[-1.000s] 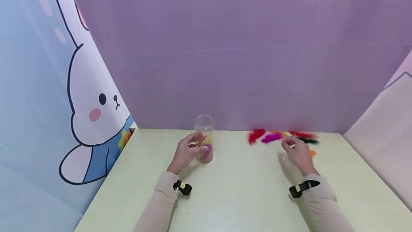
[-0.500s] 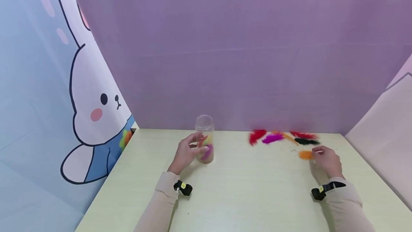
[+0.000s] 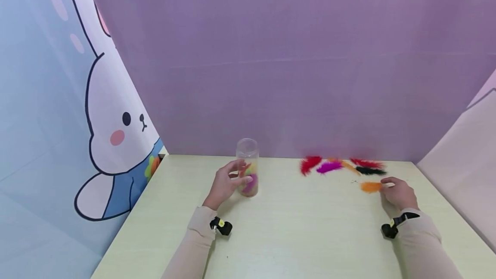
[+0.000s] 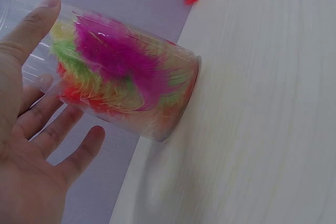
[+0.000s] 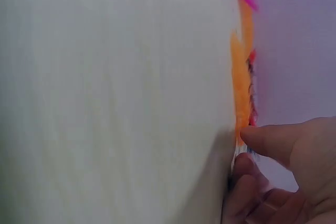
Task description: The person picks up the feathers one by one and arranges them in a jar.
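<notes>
A tall clear jar [image 3: 248, 162] stands upright on the table, with fluffy magenta, green, yellow and red feathers [image 4: 121, 61] inside its lower part. My left hand [image 3: 226, 183] holds it from the left side, thumb on one side and fingers on the other. Over on the right, an orange feather [image 3: 370, 187] lies on the tabletop. My right hand [image 3: 399, 193] is at the right end of that feather. In the right wrist view, the thumb and a finger pinch around its pale quill end, the other fingers curled.
Near the table's back edge lie a red feather [image 3: 310, 165], a magenta feather [image 3: 329, 166], a thin orange feather [image 3: 350, 167], another red feather [image 3: 367, 163] and a black feather [image 3: 370, 170]. A purple cloth [image 3: 286, 63] hangs behind the table [image 3: 294, 227].
My right hand has moved right and toward me, from beside the back feathers to the near orange feather, whose end it now pinches. My left hand stays at the jar.
</notes>
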### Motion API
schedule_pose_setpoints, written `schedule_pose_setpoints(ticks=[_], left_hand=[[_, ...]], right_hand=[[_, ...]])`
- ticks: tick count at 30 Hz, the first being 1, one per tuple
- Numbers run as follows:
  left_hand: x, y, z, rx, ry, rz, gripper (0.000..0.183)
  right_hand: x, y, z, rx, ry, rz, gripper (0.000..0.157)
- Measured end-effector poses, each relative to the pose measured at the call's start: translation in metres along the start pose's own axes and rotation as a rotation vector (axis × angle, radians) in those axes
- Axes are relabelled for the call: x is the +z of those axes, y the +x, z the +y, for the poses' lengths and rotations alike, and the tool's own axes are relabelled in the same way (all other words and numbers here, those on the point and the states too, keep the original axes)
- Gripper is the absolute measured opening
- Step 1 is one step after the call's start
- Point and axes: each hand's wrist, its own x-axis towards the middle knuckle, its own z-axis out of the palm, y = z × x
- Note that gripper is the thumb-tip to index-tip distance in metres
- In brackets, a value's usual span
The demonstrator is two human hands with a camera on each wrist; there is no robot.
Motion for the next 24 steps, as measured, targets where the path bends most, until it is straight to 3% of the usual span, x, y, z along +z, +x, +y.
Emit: schedule_pose_setpoints(ticks=[13,24], left_hand=[[0.0000,0.0000,0.0003,-0.004,-0.001,0.002,0.064],[-0.0014,-0.0001,-0.0001,-0.010,-0.009,0.008,0.063]], right_hand=[[-0.0025,-0.0019,-0.0035,0.041,0.007,-0.061,0.033],[-0.0005,-0.0074,-0.0079,-0.001,0.031,-0.071,0.030]])
